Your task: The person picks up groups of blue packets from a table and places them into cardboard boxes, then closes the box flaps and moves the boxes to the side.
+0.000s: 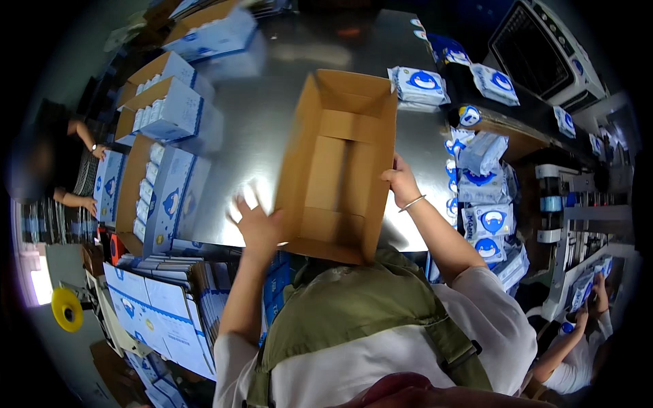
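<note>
An open cardboard box (333, 170), bare brown inside with nothing in it, stands before me on the shiny metal table (258, 136). My right hand (401, 180), with a bangle at the wrist, grips the box's right wall, the thumb over the rim and the other fingers mostly hidden behind it. Beside the near left corner, my left hand (258, 224) is open, its fingers spread and slightly blurred. Whether its thumb touches the box, I cannot tell. Past the box's far right corner lies a white and blue soft pack (418, 86).
Filled boxes (173, 197) line the table's left side, where a co-worker's hands (92, 204) hold another box. Flattened cartons (160, 316) are stacked at the lower left. On my right are piled packs (486, 204) and a conveyor (527, 112) carrying packs. Another person handles packs (581, 285) lower right.
</note>
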The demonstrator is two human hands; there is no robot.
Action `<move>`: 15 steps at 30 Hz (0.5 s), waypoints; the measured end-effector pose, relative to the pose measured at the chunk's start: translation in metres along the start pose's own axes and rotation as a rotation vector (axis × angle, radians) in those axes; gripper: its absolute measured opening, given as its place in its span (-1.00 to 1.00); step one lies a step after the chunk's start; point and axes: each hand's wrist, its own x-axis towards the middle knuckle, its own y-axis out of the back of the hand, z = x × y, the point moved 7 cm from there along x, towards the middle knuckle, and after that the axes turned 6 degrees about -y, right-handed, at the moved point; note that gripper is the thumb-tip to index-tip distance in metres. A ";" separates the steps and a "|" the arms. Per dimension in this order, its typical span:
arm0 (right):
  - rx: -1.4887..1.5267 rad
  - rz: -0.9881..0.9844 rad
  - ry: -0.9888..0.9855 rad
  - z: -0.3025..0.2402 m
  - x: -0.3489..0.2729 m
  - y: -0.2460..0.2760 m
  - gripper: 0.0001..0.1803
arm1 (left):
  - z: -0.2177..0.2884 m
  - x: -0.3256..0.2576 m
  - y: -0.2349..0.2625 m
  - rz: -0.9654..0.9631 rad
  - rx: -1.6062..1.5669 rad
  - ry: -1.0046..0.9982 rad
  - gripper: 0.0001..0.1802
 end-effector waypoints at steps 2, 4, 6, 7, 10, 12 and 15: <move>0.075 -0.021 -0.114 0.022 0.000 0.011 -0.30 | -0.047 -0.030 -0.057 -0.394 -0.343 0.356 -0.44; 0.176 -0.066 -0.160 0.023 0.015 0.005 -0.36 | -0.040 -0.014 -0.056 -0.399 -0.350 0.325 -0.54; 0.354 -0.210 -0.231 0.043 0.039 0.000 -0.46 | -0.053 -0.002 -0.063 -0.324 -0.369 0.343 -0.62; 0.488 -0.321 -0.264 0.065 0.056 -0.001 -0.51 | -0.073 0.010 -0.072 -0.245 -0.385 0.356 -0.65; 0.591 -0.310 -0.257 0.093 0.063 -0.031 -0.60 | -0.095 0.013 -0.070 -0.209 -0.238 0.401 -0.65; 0.327 -0.120 -0.377 0.165 0.096 -0.012 -0.63 | -0.101 0.028 -0.072 -0.197 -0.169 0.400 -0.64; -0.105 -0.010 -0.430 0.155 0.129 -0.020 -0.62 | -0.116 0.035 -0.079 -0.152 -0.126 0.441 -0.64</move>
